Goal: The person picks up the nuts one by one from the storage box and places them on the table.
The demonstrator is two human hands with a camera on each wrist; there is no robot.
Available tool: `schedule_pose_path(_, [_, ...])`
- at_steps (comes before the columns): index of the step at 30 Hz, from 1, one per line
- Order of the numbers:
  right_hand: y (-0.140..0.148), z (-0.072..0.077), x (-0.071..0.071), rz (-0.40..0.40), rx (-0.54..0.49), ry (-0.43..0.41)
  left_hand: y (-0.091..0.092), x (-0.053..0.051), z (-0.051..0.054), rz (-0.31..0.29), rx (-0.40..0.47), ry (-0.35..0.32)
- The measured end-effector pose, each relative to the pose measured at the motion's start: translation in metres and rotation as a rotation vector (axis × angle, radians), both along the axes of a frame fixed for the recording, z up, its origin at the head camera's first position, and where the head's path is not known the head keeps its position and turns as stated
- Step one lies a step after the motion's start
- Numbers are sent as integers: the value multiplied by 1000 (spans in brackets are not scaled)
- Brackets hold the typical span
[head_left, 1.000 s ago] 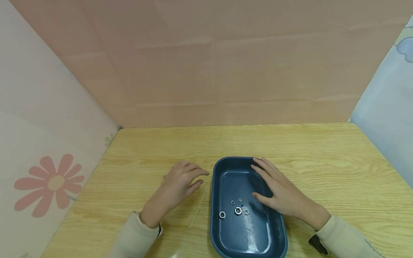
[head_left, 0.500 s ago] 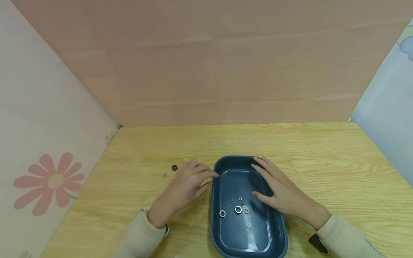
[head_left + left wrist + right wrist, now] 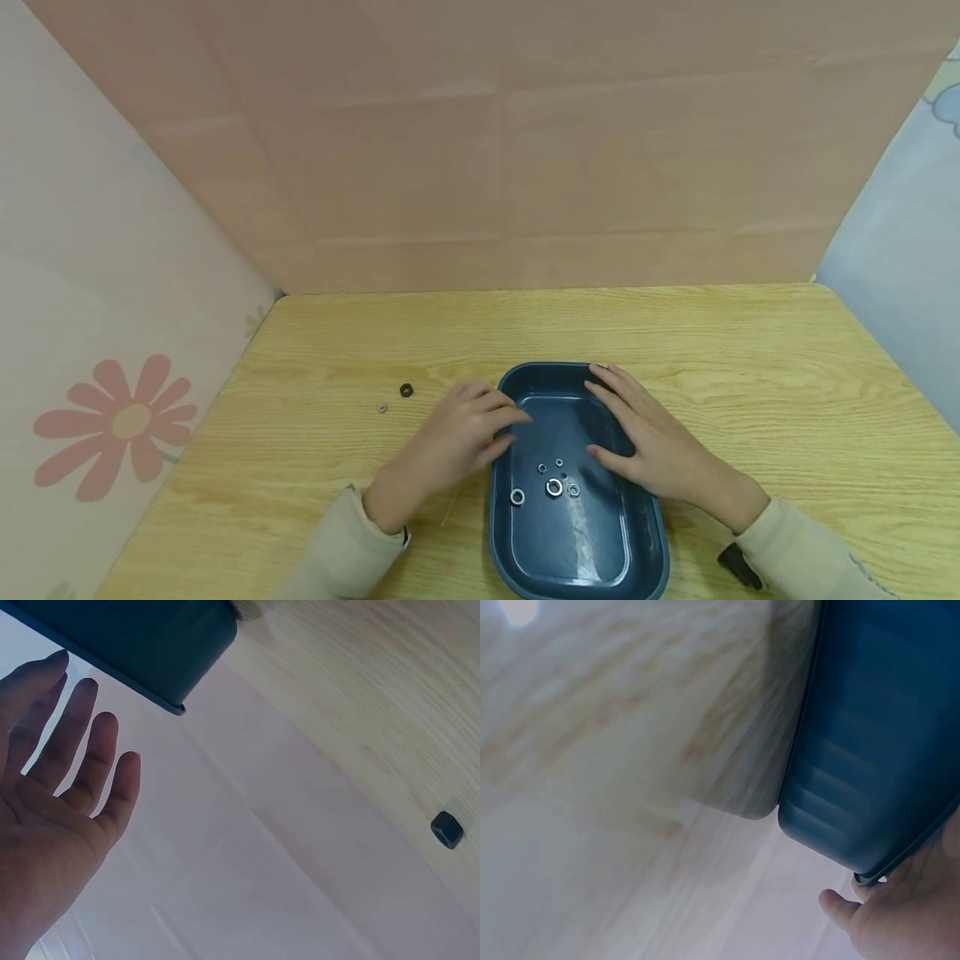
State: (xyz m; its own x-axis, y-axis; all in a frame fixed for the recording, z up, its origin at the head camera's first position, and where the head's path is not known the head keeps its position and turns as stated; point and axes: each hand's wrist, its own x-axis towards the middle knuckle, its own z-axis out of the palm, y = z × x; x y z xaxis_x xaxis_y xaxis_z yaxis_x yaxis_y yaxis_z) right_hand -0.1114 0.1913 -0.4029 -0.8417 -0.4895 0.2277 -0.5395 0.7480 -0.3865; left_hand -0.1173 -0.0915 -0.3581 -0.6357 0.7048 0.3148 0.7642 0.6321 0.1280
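Silvery nuts (image 3: pixel 554 495), five by my count, lie on the floor of a blue tray (image 3: pixel 573 554) at the lower centre of the frame, one near its left wall and the others grouped further in. A dark speck beside that group is too small for me to make out. The left hand (image 3: pixel 468 432) hangs across the tray's left rim, covering a stretch of it; its grip is loose and fairly wide, with thumb and fingers apart. From the left wrist, part of that hand is cut off at the left edge.

The right hand (image 3: pixel 651 440) rests on the rim at the upper right of the tray, grip wide, fingers spread, thumb over the inside. Its wrist view crops it to the lower right corner, so I can't tell how the other fingers sit.

Left of the tray, a dark nut (image 3: pixel 406 390) and a tiny pale nut (image 3: pixel 382 408) lie on the bench (image 3: pixel 810 400). The tray's near end is clipped by the bottom of the frame. Wood runs wide past the right hand, and the bench's far edge meets a brown backdrop (image 3: pixel 502 167). Some dark marking on the right sleeve (image 3: pixel 802 550) is unreadable.
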Motion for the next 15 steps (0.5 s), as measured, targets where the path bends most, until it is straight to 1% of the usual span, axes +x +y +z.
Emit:
schedule_pose_path(3, [1,-1,0,-7,9,-9,3,1,-2,-13,-23,-16])
schedule_pose_path(8, [1,-2,0,-7,14,-23,9,3,-5,-31,-34,-59])
schedule_pose_path(11, [0,-2,0,-6,11,-28,12,4,-5,-39,-46,-62])
schedule_pose_path(15, [0,-2,0,-3,7,-29,17,5,-7,-43,-84,-54])
